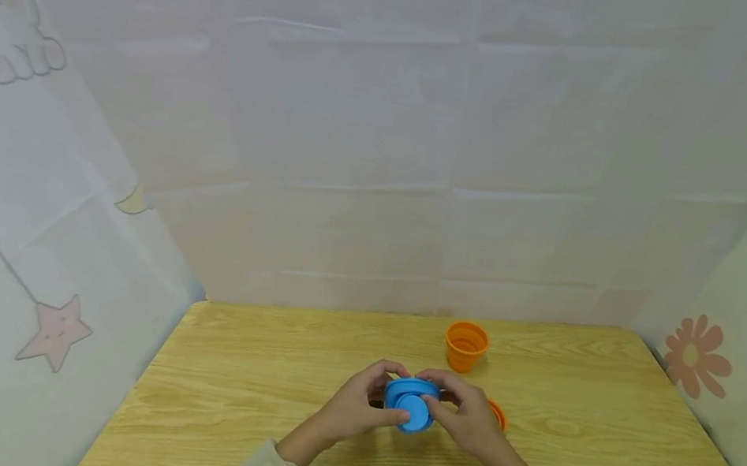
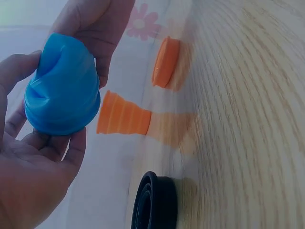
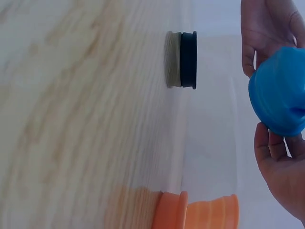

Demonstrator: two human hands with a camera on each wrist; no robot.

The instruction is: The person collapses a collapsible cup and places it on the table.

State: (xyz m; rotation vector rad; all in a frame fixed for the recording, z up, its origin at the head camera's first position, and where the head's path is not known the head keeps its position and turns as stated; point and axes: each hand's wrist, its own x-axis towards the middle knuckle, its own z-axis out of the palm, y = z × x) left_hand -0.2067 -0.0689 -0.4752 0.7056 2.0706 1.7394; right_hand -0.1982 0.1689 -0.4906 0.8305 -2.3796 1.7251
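A blue collapsible cup (image 1: 414,412) is held up over the table between my two hands, its base facing me in the head view. Its wall is partly squashed and creased, as the left wrist view shows on the cup (image 2: 66,90). My left hand (image 1: 355,404) grips its left side, thumb on the base and fingers round the rim. From the right, my right hand (image 1: 474,421) pinches the wall with the thumb, its fingers behind the rim. The far side of the cup is hidden in the head view.
An extended orange collapsible cup (image 1: 466,346) stands farther back on the wooden table (image 1: 213,402). A flat orange ribbed piece (image 2: 166,62) lies on the right, mostly behind my right hand. A flat black ringed piece (image 2: 157,202) lies to the left, largely behind my left hand.
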